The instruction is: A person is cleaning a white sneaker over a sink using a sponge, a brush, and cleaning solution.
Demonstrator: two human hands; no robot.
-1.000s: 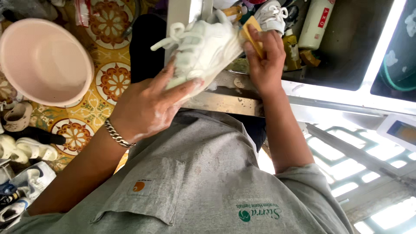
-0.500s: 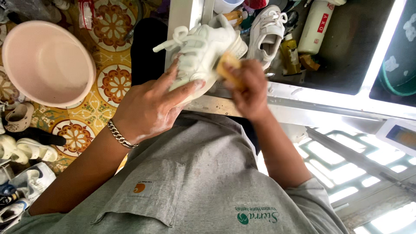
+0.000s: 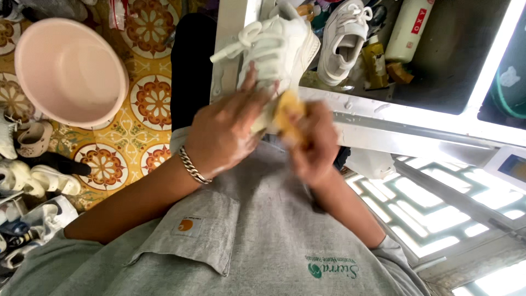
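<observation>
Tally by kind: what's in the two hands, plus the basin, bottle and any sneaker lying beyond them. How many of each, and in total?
White sneakers: 2, the held sneaker in the left hand and the lying sneaker beyond
Yellow sponge: 1, in the right hand
Pink basin: 1
White bottle: 1
Total: 5

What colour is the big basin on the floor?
Pale pink basin, plain, shown clearly in the head view.
</observation>
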